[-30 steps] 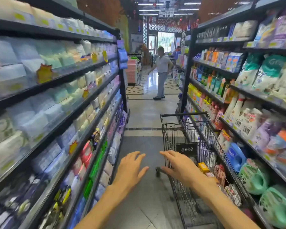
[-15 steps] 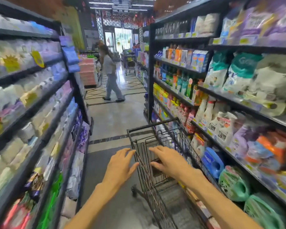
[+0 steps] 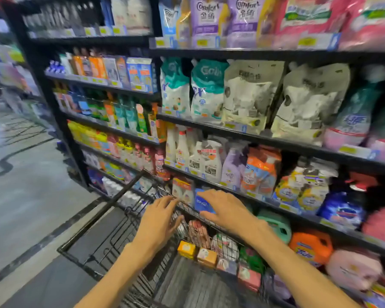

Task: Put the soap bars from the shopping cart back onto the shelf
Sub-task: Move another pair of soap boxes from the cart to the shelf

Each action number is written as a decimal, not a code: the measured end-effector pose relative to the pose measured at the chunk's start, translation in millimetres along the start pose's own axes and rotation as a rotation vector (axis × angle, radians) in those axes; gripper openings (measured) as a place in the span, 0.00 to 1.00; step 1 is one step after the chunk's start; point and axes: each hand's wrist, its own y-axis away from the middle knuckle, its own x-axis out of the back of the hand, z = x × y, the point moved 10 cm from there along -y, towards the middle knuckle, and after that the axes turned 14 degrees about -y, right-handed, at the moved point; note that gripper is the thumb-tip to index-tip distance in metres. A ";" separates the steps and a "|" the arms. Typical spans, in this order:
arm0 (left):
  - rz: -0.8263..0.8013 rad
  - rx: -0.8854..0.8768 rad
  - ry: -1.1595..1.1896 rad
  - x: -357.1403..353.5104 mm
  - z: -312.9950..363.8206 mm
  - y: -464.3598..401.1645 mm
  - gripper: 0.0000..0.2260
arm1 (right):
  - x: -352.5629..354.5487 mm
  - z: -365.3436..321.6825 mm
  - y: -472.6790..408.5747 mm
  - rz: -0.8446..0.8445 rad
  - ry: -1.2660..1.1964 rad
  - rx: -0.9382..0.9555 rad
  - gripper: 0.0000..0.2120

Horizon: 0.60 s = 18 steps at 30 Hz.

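Supermarket aisle, grey tiled floor [image 3: 31,196], black metal shelf unit [image 3: 276,138] stocked with detergent pouches and bottles on the right. Black wire shopping cart [image 3: 111,236] sits just beside it. Small boxed soap bars, orange and pink [image 3: 207,256], lie along the cart's shelf-side wall. Left hand [image 3: 158,221] and right hand [image 3: 225,210] both above the cart, fingers spread, holding nothing.

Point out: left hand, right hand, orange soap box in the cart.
left hand [image 3: 157,221], head view, back of hand
right hand [image 3: 226,208], head view, back of hand
orange soap box [image 3: 186,249], head view, top face
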 end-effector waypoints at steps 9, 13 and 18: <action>-0.047 -0.327 0.138 -67.5 97.7 -110.2 0.24 | 23.2 125.9 38.1 0.091 0.014 -0.380 0.31; -0.093 -0.421 0.174 -100.0 143.2 -136.9 0.24 | 21.1 178.7 55.2 0.112 -0.025 -0.494 0.30; -0.158 -0.488 0.206 -158.6 173.8 -150.8 0.22 | -16.9 236.9 65.9 0.107 -0.076 -0.579 0.28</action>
